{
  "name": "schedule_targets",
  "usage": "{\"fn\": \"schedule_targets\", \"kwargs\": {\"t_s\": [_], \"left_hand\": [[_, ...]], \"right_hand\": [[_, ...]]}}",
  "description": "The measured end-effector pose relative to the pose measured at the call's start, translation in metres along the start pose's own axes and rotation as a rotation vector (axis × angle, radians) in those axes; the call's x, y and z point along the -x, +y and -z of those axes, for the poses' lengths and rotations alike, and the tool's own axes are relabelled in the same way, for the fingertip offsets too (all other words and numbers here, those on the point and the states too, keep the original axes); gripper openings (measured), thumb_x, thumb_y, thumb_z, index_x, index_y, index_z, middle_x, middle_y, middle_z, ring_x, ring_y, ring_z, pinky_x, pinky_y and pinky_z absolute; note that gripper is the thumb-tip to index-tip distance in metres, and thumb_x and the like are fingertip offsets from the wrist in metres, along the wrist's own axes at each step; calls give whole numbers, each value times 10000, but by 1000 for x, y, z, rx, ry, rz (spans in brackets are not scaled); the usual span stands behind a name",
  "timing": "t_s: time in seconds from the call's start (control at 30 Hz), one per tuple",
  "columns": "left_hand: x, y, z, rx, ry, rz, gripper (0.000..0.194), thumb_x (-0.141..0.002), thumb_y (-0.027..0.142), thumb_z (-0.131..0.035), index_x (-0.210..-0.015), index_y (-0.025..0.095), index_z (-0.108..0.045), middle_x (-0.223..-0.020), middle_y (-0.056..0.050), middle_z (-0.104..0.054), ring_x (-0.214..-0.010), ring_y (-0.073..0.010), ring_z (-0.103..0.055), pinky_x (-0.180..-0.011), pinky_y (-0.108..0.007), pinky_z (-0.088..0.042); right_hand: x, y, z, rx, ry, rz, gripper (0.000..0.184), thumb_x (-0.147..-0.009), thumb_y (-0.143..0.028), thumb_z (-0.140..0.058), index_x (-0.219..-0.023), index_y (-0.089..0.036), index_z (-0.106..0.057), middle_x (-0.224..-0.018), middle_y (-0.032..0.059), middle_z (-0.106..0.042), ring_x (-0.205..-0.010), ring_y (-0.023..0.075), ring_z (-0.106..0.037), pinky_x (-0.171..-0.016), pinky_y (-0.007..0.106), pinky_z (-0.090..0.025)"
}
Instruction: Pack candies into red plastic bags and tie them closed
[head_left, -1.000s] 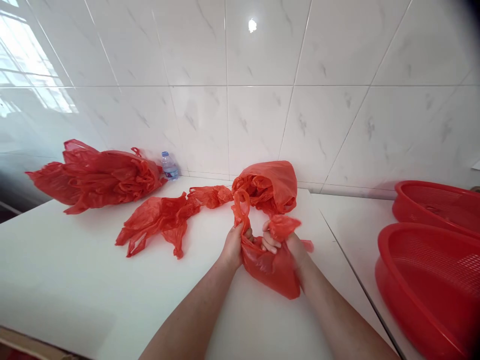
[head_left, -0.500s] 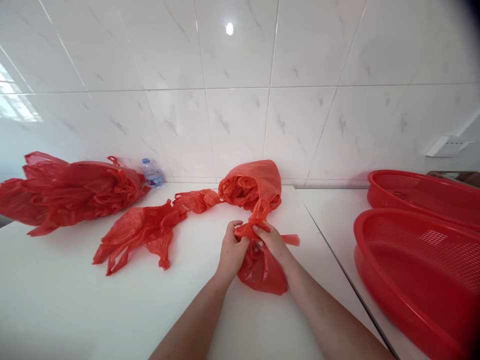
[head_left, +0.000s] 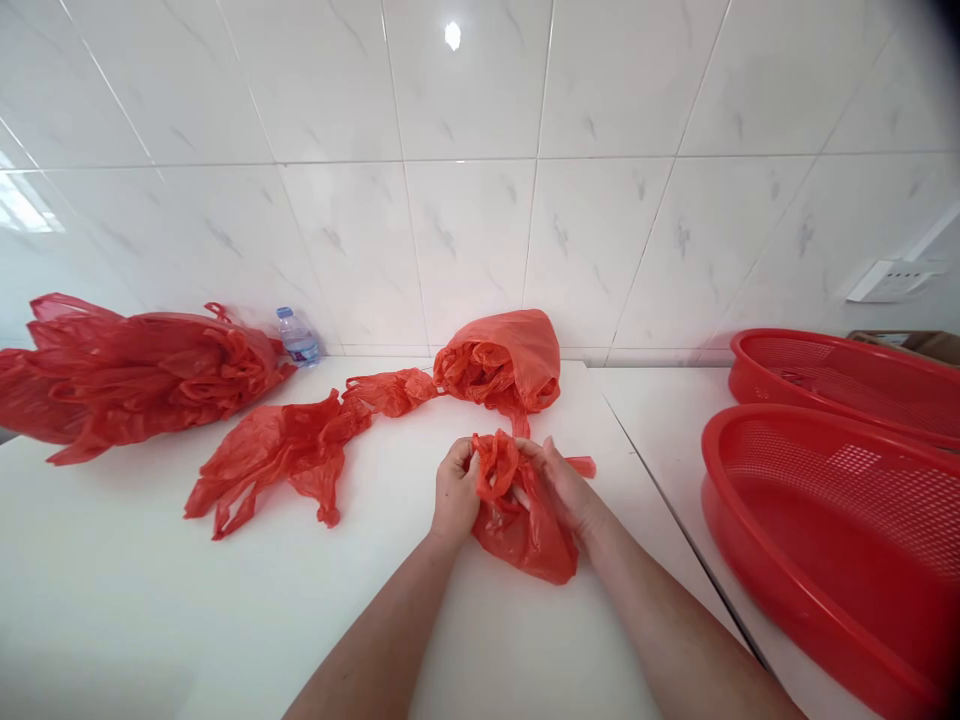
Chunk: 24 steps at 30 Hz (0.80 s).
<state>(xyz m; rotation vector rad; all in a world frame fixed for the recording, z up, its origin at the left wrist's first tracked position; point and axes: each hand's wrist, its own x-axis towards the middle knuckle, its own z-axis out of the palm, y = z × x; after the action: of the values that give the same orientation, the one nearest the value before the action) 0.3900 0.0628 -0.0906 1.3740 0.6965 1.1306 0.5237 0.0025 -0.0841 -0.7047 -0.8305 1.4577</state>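
A crumpled red plastic bag (head_left: 525, 530) rests on the white counter (head_left: 150, 600) between my two hands. My left hand (head_left: 455, 492) grips its left side with curled fingers. My right hand (head_left: 564, 486) pinches the bunched top of the same bag, its fingers pressed into the plastic. Just behind my hands stands a fuller red bag (head_left: 502, 362) with its mouth turned towards me.
Loose red bags (head_left: 285, 452) lie left of centre, and a big heap of red bags (head_left: 127, 370) sits far left. A small water bottle (head_left: 297, 338) stands by the tiled wall. Two red perforated baskets (head_left: 840, 500) occupy the right side.
The bag's handles, first pulled up in a loop, have been drawn together and bunched down onto the bag. My hands have closed in over it. The camera has turned slightly right.
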Motion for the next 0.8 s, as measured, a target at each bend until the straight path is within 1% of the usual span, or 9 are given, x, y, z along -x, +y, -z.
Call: {"fn": "schedule_targets", "kwargs": {"t_s": [0.07,0.13,0.2,0.27,0.33,0.4,0.5,0.63,0.8], "left_hand": [[-1,-2,1,94,-18,78,237,-799,402,-572,-701,188,-546,-706,14,-596,-633,-128,-519,-648,-256,-436],[-1,-2,2,138,-16,118,257,-794,391,-573,-658,190,-487,-653,35,-566,-596,-112,-489,-607,-230,-411],[-1,0,2,150,-36,140,226,-798,354,-561,-667,198,-462,-623,53,-525,-564,-101,-458,-565,-210,-381],[0,3,2,125,-63,134,141,-813,318,-526,-732,207,-493,-662,48,-532,-580,-106,-467,-562,-207,-376],[2,7,2,76,-88,121,97,-827,298,-487,-839,216,-538,-748,26,-575,-632,-123,-505,-588,-216,-393],[4,10,1,37,-112,117,158,-837,304,-472,-940,225,-562,-783,12,-594,-644,-135,-519,-591,-224,-397],[7,14,-2,4,-166,94,218,-854,353,-479,-986,225,-597,-831,-5,-619,-685,-144,-536,-633,-233,-410],[9,18,-8,-24,-254,41,242,-861,352,-490,-1000,224,-641,-987,-31,-653,-857,-179,-572,-776,-262,-426],[10,15,-10,-96,-337,-19,264,-872,273,-461,-1057,235,-646,-1042,-29,-656,-932,-190,-571,-827,-274,-412]], "right_hand": [[1,-3,4,1,29,16,403,-732,-610,-607,-838,-222,-610,-604,-27,-570,-484,112,-470,-539,262,-396],[2,-7,6,59,61,18,320,-682,-483,-721,-756,-219,-556,-709,-24,-604,-575,122,-533,-589,263,-424],[3,-12,4,167,56,-1,296,-654,-337,-765,-774,-227,-518,-774,-31,-614,-656,136,-573,-640,274,-448],[5,-16,2,322,80,7,314,-658,-258,-744,-882,-249,-525,-845,-28,-618,-720,149,-593,-681,292,-462],[4,-16,2,506,164,63,388,-663,-231,-710,-1005,-268,-529,-916,-17,-612,-759,156,-595,-696,300,-466],[1,-12,4,686,308,138,421,-663,-236,-679,-1058,-274,-536,-883,-18,-602,-719,154,-573,-653,294,-455],[-4,-4,12,852,500,246,266,-654,-215,-615,-916,-252,-594,-709,-35,-582,-624,150,-514,-583,282,-403],[-8,2,19,843,554,301,105,-621,-164,-537,-676,-228,-600,-640,-29,-602,-609,152,-498,-576,278,-370],[-9,-2,18,759,546,303,158,-627,-186,-557,-758,-214,-642,-700,-15,-631,-651,158,-541,-616,282,-414]]}}
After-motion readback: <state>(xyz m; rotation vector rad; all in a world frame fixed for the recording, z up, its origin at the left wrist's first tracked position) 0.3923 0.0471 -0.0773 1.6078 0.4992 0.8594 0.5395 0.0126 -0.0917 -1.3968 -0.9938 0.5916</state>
